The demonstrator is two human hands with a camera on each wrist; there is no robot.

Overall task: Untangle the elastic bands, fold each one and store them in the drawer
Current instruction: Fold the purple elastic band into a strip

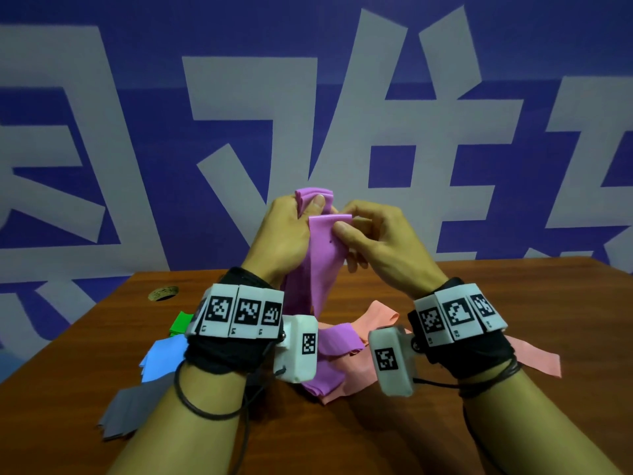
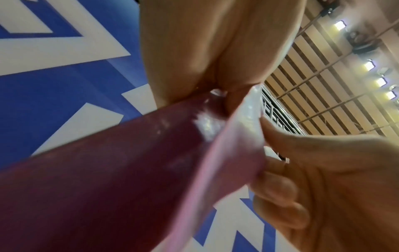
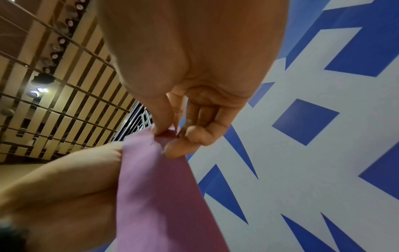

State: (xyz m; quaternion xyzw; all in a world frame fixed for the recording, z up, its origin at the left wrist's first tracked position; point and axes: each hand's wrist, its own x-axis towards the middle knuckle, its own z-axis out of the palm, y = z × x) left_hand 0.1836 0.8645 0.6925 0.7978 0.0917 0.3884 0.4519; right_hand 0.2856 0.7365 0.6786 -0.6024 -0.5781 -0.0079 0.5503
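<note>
No drawer or box shows in any view; every band is either in the hands or out on the brown table.

The purple band is held up in the air above the table, between both hands. The left hand grips a bunch of folded purple layers at the top, with its thumb pressed on the front. The right hand pinches a flat top edge of the same band between its thumb and fingers, just beside the left hand. In the right wrist view the fingertips squeeze that edge tight.

The purple band is wide, flat and smooth. It hangs down from the hands and its low end rests on the table in loose folds.

A pink band lies on the table under and beside the purple one, and the two touch. On the left side of the table lie a green band, a light blue band and a grey band, each in a small flat pile.
</note>
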